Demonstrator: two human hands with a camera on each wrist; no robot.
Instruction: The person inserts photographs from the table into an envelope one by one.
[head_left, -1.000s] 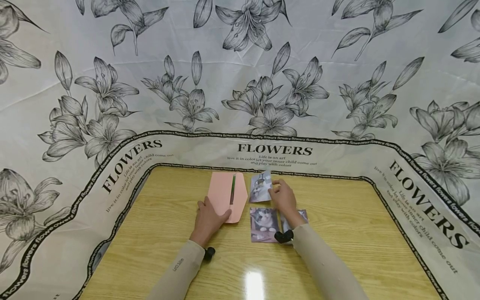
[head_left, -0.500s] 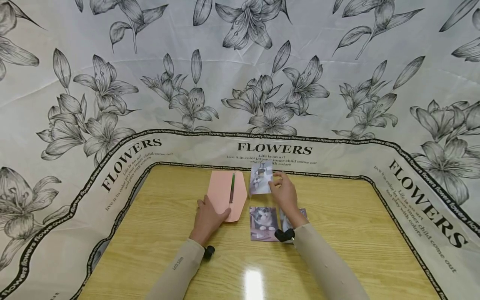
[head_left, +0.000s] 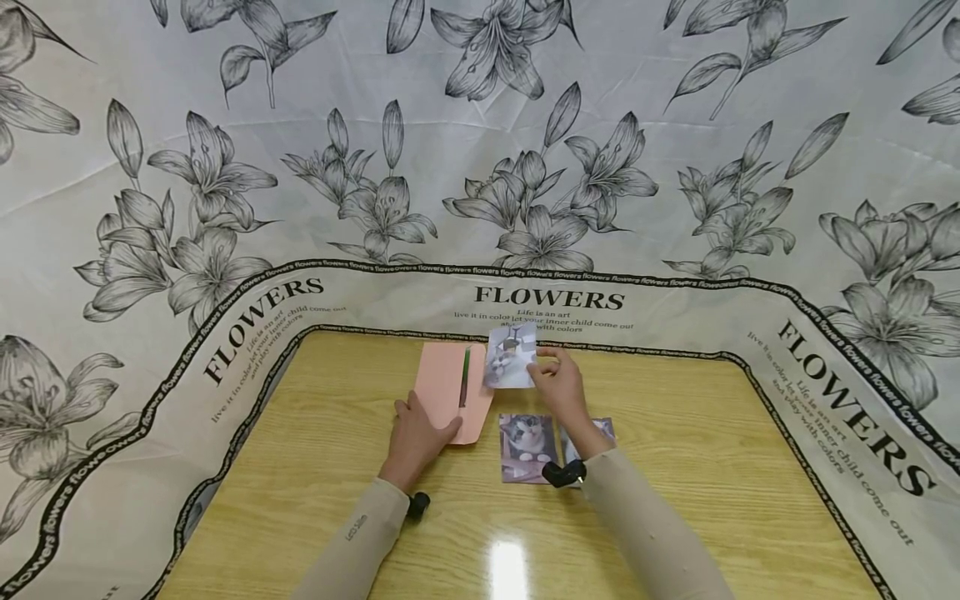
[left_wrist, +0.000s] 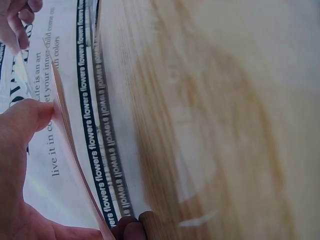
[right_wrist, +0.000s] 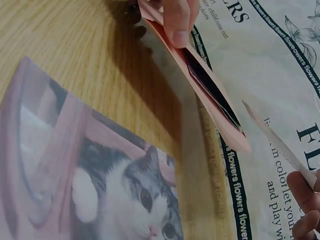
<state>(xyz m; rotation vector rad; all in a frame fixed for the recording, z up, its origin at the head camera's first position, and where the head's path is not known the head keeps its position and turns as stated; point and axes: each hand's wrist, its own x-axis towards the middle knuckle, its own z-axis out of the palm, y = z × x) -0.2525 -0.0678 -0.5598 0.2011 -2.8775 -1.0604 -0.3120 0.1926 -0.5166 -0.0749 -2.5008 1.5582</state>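
Observation:
In the head view my left hand grips a pink envelope by its near end, with the thumb at the slit and the fingers beneath. The right wrist view shows the envelope held above the table, its mouth parted, and a dark-faced card inside. To the right, my right hand pinches the right edge of a small photo print, pale with a cat-like figure. Its left edge overlaps the envelope's flap side in the head view. From the right wrist camera, the print appears edge-on, apart from the envelope.
A cat photo lies on the wooden table below the raised print. Beside it, another print is partly covered by my right wrist. A floral cloth stands behind and along the table's sides.
My right hand has lifted the pale photo print up from beside the envelope, then carried it left until it overlaps the envelope's edge. My left hand and the envelope have hardly moved.

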